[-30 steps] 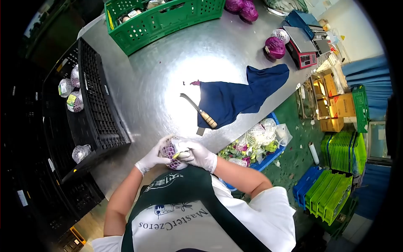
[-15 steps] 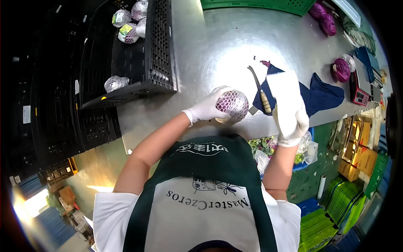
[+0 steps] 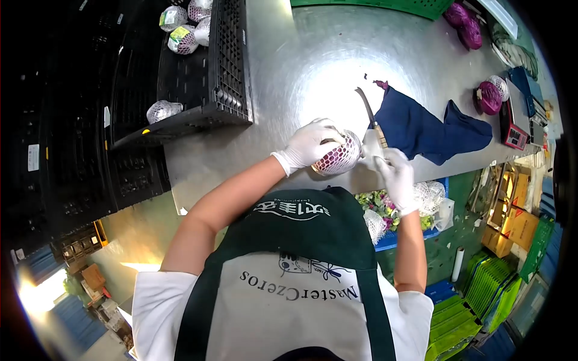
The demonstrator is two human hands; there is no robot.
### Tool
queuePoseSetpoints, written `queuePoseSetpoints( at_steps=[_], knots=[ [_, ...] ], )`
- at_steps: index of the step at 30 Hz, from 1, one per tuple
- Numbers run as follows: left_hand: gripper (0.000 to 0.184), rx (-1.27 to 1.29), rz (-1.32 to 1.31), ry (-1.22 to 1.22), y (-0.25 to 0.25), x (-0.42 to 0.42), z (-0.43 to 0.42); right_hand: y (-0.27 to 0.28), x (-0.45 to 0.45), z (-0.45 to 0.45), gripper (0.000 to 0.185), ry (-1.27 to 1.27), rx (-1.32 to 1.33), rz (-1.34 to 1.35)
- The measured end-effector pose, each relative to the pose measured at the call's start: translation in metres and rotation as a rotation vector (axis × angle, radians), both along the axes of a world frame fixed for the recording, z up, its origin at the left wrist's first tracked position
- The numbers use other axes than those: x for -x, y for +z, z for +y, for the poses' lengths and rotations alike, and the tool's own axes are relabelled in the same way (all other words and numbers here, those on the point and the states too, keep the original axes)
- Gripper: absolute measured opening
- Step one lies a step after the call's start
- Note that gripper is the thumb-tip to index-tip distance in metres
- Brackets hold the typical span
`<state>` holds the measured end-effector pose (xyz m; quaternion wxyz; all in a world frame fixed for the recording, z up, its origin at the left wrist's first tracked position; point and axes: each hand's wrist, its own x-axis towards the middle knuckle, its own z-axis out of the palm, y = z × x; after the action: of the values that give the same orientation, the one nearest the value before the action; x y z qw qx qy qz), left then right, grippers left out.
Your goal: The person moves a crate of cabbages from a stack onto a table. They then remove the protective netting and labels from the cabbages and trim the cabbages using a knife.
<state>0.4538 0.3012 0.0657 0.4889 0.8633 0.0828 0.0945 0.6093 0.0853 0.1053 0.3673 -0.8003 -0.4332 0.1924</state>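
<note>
A purple cabbage (image 3: 338,157) in a white mesh net is at the front of the metal table, tilted to the right. Fingers of my gloved left hand (image 3: 311,144) are wrapped over its upper left side. At the cabbage's right end, the closed fingers of my gloved right hand (image 3: 394,172) meet a pale, blurred bit of material that I cannot make out. A curved knife (image 3: 368,111) with a wooden handle lies just beyond that hand, against a dark blue cloth (image 3: 415,127).
On the left, a black crate (image 3: 232,78) holds several netted cabbages (image 3: 182,40). A blue bin (image 3: 388,240) of leaf trimmings stands below the table edge. To the right are a purple cabbage (image 3: 489,98) and a red scale (image 3: 515,133). A green crate (image 3: 361,3) borders the back.
My right hand has come down and left to the cabbage; the white flat piece it held up no longer shows. My left hand has shifted over the cabbage's top, and the cabbage is turned.
</note>
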Motion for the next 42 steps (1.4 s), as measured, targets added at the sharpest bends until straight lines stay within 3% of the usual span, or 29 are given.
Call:
queuePoseSetpoints(
  at_steps=[2,4,6,9,10,12,13,16,17,20,21,24,26,28,29,30,32,33,35,36,38,41,42],
  knots=[
    [0.012,-0.066,-0.074,0.081,0.003,-0.003,-0.003,-0.012,0.011,0.023,0.022,-0.037,-0.020,-0.023],
    [0.010,-0.052,-0.026,0.175,0.004,-0.005,-0.003,-0.007,0.020,0.043,0.044,-0.174,-0.184,-0.211],
    [0.010,0.333,0.109,0.296,0.004,-0.008,-0.002,-0.003,0.019,0.051,0.047,-0.206,-0.266,-0.198],
    [0.015,0.902,0.229,0.436,0.002,-0.014,0.003,-0.009,0.018,0.053,0.044,0.039,-0.146,-0.138],
    [0.016,1.047,0.218,0.388,-0.010,-0.013,0.004,-0.013,0.028,0.058,0.044,-0.021,-0.099,0.048],
    [0.017,1.334,0.193,0.283,-0.016,-0.012,0.007,-0.020,0.031,0.061,0.048,0.045,0.023,0.094],
    [0.020,1.422,0.209,0.292,-0.020,-0.010,0.003,-0.019,0.029,0.061,0.048,0.063,0.046,0.044],
    [0.019,1.614,0.196,0.020,-0.008,-0.019,0.008,-0.011,0.014,0.056,0.042,0.147,0.078,0.321],
    [0.016,1.695,0.184,-0.007,0.002,-0.021,0.013,-0.020,0.013,0.054,0.028,0.183,-0.120,0.248],
    [0.014,2.069,0.011,-0.215,0.004,-0.027,0.031,-0.031,0.016,0.051,0.018,0.059,-0.102,1.049],
    [0.014,1.997,-0.024,-0.200,0.023,-0.028,0.039,-0.026,0.020,0.053,0.016,0.054,-0.097,0.896],
    [0.013,1.689,-0.108,-0.128,0.058,-0.027,0.062,-0.032,0.032,0.064,0.021,-0.045,-0.229,1.009],
    [0.017,1.429,-0.021,-0.146,0.076,-0.028,0.065,-0.006,0.048,0.086,0.052,-0.051,-0.280,0.753],
    [0.021,1.043,0.074,-0.128,0.096,-0.033,0.062,0.004,0.053,0.108,0.049,0.057,-0.310,0.808],
    [0.027,0.947,0.015,-0.085,0.109,-0.033,0.062,0.007,0.044,0.116,0.040,0.100,-0.088,0.806],
    [0.033,0.846,-0.038,-0.035,0.121,-0.034,0.062,0.000,0.047,0.121,0.030,-0.025,-0.289,0.973],
    [0.041,0.510,-0.276,0.199,0.132,-0.037,0.061,0.007,0.023,0.123,0.030,-0.198,-0.485,0.923],
    [0.055,0.247,-0.296,0.300,0.127,-0.034,0.064,0.003,0.005,0.113,0.030,-0.163,-0.643,1.067],
    [0.069,0.021,-0.146,0.250,0.094,-0.019,0.060,0.011,-0.019,0.099,0.029,-0.126,-0.939,1.318],
    [0.076,-0.093,-0.070,0.218,0.073,-0.010,0.054,0.041,-0.008,0.101,0.028,-0.417,-0.872,1.224],
    [0.095,-0.164,0.307,0.060,0.030,0.007,0.024,0.014,-0.024,0.087,0.027,-0.415,-0.770,1.060],
    [0.109,0.001,0.323,0.181,0.010,0.024,0.012,-0.038,-0.026,0.058,0.027,-0.311,-0.376,0.595],
    [0.109,0.027,0.319,0.176,0.011,0.025,0.012,-0.008,0.001,0.067,0.029,-0.360,-0.253,0.667]
  ],
)
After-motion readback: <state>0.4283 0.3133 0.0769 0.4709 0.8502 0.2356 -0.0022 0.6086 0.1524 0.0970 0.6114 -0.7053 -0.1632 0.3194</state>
